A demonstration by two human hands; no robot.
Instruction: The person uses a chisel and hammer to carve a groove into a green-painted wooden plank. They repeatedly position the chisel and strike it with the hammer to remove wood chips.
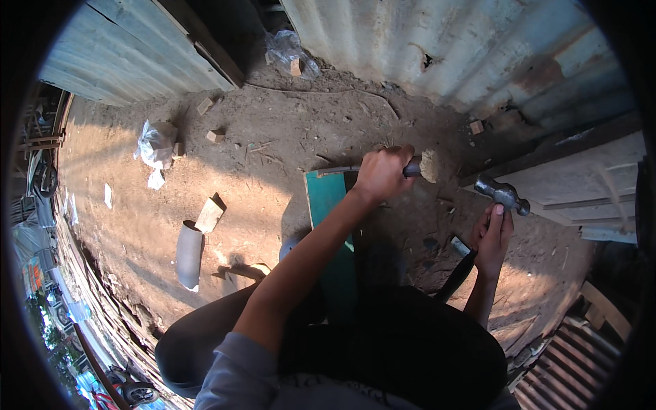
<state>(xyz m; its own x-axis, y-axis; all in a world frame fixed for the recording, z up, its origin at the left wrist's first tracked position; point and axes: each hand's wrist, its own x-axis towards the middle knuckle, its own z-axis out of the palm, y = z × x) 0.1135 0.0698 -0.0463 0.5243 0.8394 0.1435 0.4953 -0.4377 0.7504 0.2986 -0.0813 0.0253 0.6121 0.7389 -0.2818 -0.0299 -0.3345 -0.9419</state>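
My left hand (385,176) is closed around a chisel-like tool. Its dark handle (412,168) ends in a rough, frayed tan butt (430,167) pointing right, and a thin shank (336,169) runs out leftward over the far end of a green board (326,198). Whether the tip touches the board I cannot tell. The board extends back between my legs. To the right, my right hand (493,239) grips a ball-peen hammer, with its metal head (502,195) raised beyond the fingers and its black handle (456,275) slanting down toward my knee. Hammer and frayed butt are apart.
Bare dirt ground has small wood blocks (215,136) on it. A grey curved tube piece (189,256), a wood offcut (210,214) and a plastic bag (156,145) lie left. Corrugated metal sheets (451,55) stand ahead; a pale wooden panel (594,178) is at right.
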